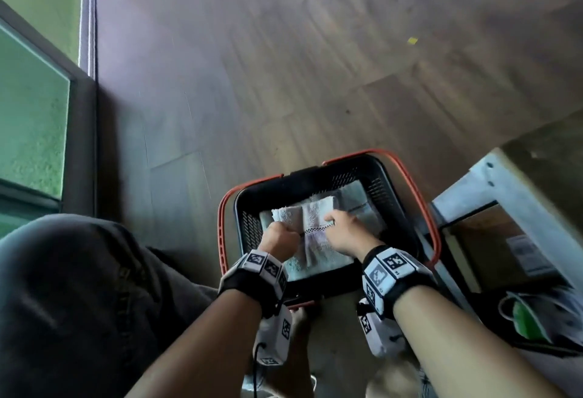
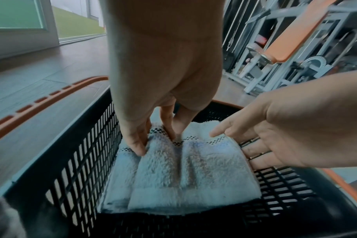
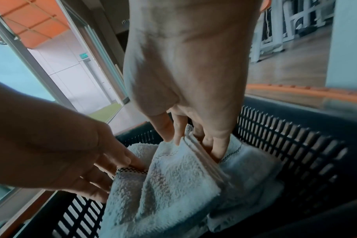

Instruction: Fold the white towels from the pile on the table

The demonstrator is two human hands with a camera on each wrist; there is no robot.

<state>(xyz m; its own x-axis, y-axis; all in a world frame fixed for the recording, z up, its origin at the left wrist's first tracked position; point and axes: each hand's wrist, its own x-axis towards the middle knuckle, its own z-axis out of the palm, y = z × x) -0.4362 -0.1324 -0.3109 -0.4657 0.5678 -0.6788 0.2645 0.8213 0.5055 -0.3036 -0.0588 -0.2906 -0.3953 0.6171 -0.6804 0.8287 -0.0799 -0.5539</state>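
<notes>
A black mesh basket point(image 1: 394, 195) with orange handles stands on the floor and holds folded white towels. The top folded towel point(image 1: 315, 240) has a checkered band. My left hand point(image 1: 279, 236) pinches its left edge between thumb and fingers point(image 2: 137, 148). My right hand point(image 1: 342, 227) holds its right edge, thumb on top and other fingers point(image 3: 212, 153) tucked under it. The towel point(image 3: 169, 185) sits slightly raised and rumpled between both hands. Another folded towel point(image 1: 359, 205) lies beneath it, toward the basket's far right.
The basket sits on a wood-plank floor point(image 1: 284, 66). My knee in grey trousers point(image 1: 79, 287) is at the left, next to a glass door point(image 1: 31, 129). A white metal frame point(image 1: 492, 195) and a bag with a green item point(image 1: 527, 322) stand at the right.
</notes>
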